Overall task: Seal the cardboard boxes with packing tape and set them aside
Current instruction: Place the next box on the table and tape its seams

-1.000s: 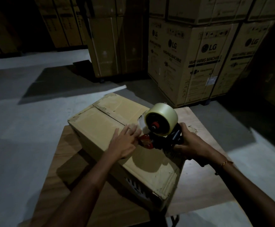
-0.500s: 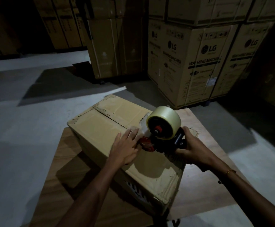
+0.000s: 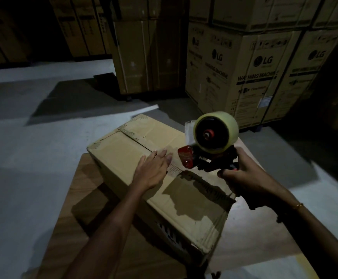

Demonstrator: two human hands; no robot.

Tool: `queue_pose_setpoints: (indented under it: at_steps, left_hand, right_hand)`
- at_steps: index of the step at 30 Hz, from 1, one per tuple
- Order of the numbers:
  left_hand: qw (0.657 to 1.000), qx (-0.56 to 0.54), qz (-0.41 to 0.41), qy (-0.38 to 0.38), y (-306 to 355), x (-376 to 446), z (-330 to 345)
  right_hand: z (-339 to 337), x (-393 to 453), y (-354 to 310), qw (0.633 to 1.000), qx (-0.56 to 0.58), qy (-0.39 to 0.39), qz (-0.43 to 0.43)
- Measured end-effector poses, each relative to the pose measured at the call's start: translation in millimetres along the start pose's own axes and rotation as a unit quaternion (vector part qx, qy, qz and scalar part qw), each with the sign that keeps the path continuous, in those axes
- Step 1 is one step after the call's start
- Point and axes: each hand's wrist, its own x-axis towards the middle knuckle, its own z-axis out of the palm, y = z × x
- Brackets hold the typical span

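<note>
On top of the small wooden table, lying at an angle: the cardboard box, flaps folded shut, centre seam running from the far corner toward the near right end. Looks taped on the near stretch, where a glossy strip wraps over the near end and down the side; bare and rough along the far stretch, though dim light makes the exact end of the tape hard to tell. Pressed flat on the lid just beside the seam: left hand, fingers stretched out, holding nothing, only bearing down on the cardboard. Just right of those fingers and raised a little off the lid: tape dispenser, red front plate toward the left hand, pale roll of tape on its hub, a loose tab of tape standing up at the front. Wrapped closed round the dispenser's handle from below: right hand. Judged step: mid-sealing, between strokes, not yet ready for setting aside. Next move likely calls for bringing the plate back down onto the seam, sticking the tab, then drawing the dispenser along the untaped length while pinning the flaps level. Beyond the table: grey concrete floor and stacked appliance cartons well apart at the back.
</note>
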Motion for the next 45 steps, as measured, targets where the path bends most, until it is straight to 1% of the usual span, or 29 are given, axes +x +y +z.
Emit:
queue_pose_setpoints:
  at_steps: [2, 7, 10, 15, 18, 21, 22, 24, 25, 27, 29, 31, 33, 37, 39, 42, 45]
  left_hand:
    - [1.0, -0.02, -0.006, 0.001, 0.7, 0.1, -2.1]
    - [1.0, 0.02, 0.018, 0.008, -3.9, 0.2, 1.4]
    - [0.997, 0.074, 0.034, 0.009, -4.9, -0.2, 3.5]
    - [0.996, 0.081, 0.028, 0.005, -5.4, 1.1, 6.6]
    - [0.997, 0.079, 0.024, -0.008, -7.4, 2.0, 10.4]
    - [0.994, 0.104, 0.022, -0.03, -7.0, -1.2, 8.9]
    - [0.991, 0.123, 0.032, -0.037, -6.3, -3.9, 7.7]
    - [0.985, 0.149, 0.081, -0.035, -2.1, -13.6, 6.9]
    - [0.984, 0.14, 0.11, -0.026, -0.9, -17.8, 9.1]
    - [0.986, 0.08, 0.147, 0.004, 1.8, -23.8, 11.0]
    - [0.986, 0.023, 0.16, 0.036, 1.9, -20.5, 10.0]
    - [0.983, -0.002, 0.168, 0.067, 1.7, -10.1, 6.2]
    - [0.983, -0.001, 0.164, 0.089, 2.6, -0.3, 3.3]
    - [0.986, 0.045, 0.126, 0.098, 1.0, 13.0, 1.9]
    - [0.988, 0.06, 0.092, 0.105, -4.1, 19.3, -2.7]
    - [0.991, 0.087, 0.039, 0.095, -13.0, 27.6, -13.3]
    - [0.986, 0.126, 0.064, 0.091, -12.1, 28.5, -13.8]
  right_hand:
    - [-1.3, 1.0, -0.4, 1.0, 0.004, -0.002, 0.005]
    - [1.8, -1.8, 9.8, 0.999, -0.04, -0.02, 0.016]
    - [5.0, -2.2, 15.1, 0.997, -0.077, -0.021, 0.002]
    - [7.1, -0.8, 21.6, 0.995, -0.1, -0.023, -0.008]
    - [9.1, -1.3, 21.8, 0.991, -0.128, -0.022, -0.025]
    - [11.2, -2.4, 20.8, 0.987, -0.158, -0.021, -0.035]
    - [11.8, -2.5, 21.6, 0.986, -0.16, -0.019, -0.034]
    - [12.3, -3.4, 24.7, 0.989, -0.147, -0.015, -0.03]
    - [12.4, -3.7, 27.4, 0.991, -0.133, -0.012, -0.029]
    - [12.7, -4.2, 32.8, 0.994, -0.105, -0.007, -0.025]
    - [12.6, -3.6, 35.9, 0.995, -0.092, -0.009, -0.024]
    - [12.5, -2.4, 36.5, 0.995, -0.091, -0.012, -0.024]
    - [12.8, -1.3, 36.0, 0.995, -0.095, -0.013, -0.024]
    - [13.5, -2.2, 35.5, 0.994, -0.101, -0.012, -0.029]
    - [13.0, -2.3, 36.0, 0.994, -0.106, -0.013, -0.03]
    - [12.6, -2.3, 36.3, 0.994, -0.109, -0.011, -0.027]
    - [12.1, -3.8, 36.1, 0.993, -0.113, -0.007, -0.028]
